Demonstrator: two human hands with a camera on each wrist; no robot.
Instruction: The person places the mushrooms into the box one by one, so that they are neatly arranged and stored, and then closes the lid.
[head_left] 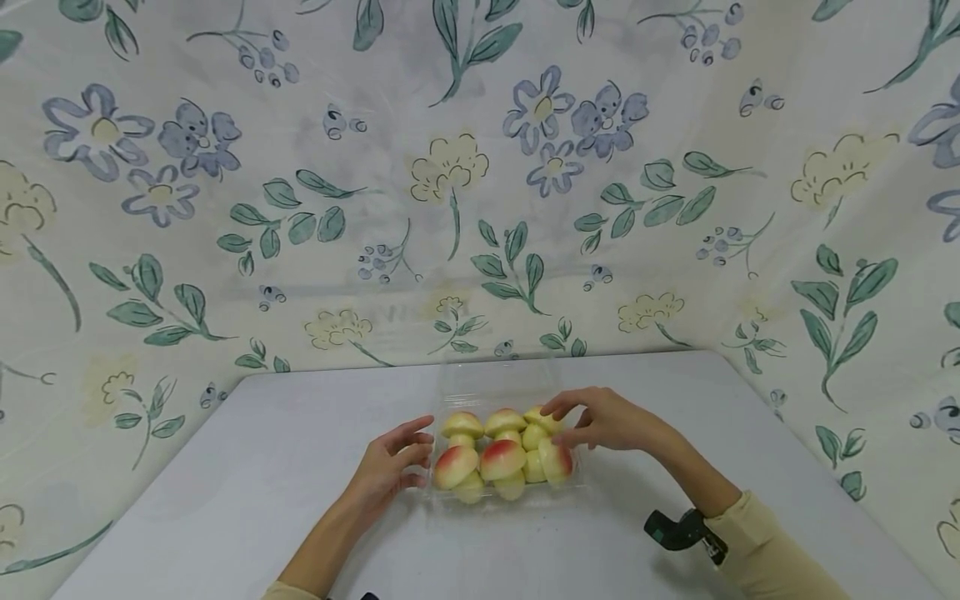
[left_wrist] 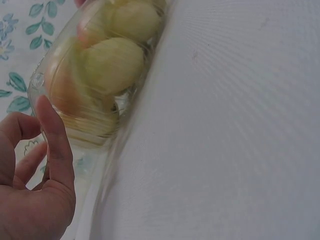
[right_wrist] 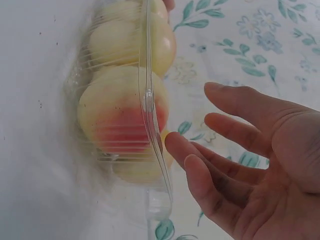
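A clear plastic box on the table holds several mushroom-shaped pieces, pale yellow-green with red-tinged caps, in two rows. My left hand is at the box's left side, its fingers loosely bent. In the left wrist view a fingertip of the left hand meets the box wall. Over the right end, my right hand has its thumb and fingers spread apart near the back-right mushroom. Nothing sits within the right hand in the right wrist view; its fingertips are close to the box rim.
The box's transparent lid stands folded back behind the mushrooms. Beneath lies a white table, backed by a floral-patterned cloth. A dark wrist device is strapped at the right sleeve.
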